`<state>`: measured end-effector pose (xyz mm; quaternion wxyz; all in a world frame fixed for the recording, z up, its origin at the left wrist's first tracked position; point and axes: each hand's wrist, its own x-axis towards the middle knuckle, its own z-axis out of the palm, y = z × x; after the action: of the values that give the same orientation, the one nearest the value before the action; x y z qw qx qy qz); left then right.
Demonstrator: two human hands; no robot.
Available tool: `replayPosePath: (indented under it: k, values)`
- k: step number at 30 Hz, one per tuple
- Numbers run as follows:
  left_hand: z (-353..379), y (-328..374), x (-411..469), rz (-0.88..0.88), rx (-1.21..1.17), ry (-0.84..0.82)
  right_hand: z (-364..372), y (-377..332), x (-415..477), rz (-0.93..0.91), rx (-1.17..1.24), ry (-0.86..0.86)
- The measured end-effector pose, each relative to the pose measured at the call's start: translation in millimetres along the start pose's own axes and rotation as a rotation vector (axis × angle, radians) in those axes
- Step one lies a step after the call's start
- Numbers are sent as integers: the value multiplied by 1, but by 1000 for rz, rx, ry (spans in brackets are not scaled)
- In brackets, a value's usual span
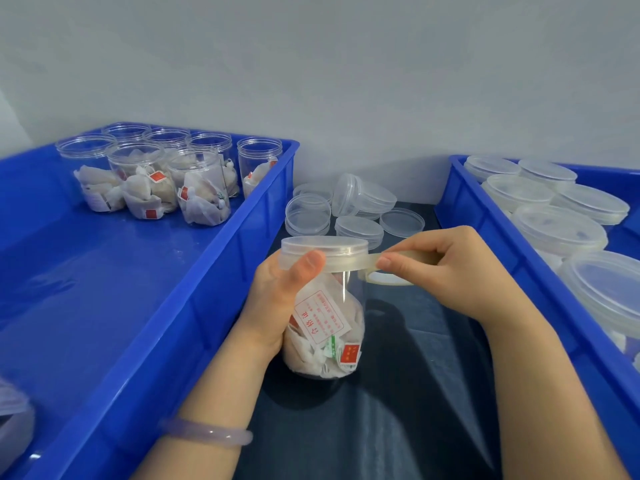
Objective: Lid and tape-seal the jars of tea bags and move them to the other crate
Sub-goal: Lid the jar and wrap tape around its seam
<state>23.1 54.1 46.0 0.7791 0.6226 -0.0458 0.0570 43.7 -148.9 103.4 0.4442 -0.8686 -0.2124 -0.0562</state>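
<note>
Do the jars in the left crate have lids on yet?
No, the jars in the left crate stand open-topped; loose lids lie outside it.

The right hand [460, 271] is covering most of the tape roll [388, 279], leaving only a lower arc showing. The left hand [277, 299] is wrapping its fingers out of sight behind the jar [346, 306], whose paper label [320, 317] is carrying red print too small to read. The frame's edges are cutting off the left crate [194, 299], the right crate [512, 265] and a pale, blurred object [14, 420] at bottom left.
</note>
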Motion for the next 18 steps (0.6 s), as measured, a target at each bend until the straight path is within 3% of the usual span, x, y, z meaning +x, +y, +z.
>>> replayPosePath:
  k: [10,18]
  values:
    - [-5,-5,-4,-11,1,-44,5,5,5,86,-5,-152]
    - [-5,-8,-4,-51,-56,-126,-3,-1,1,-10,40,-278]
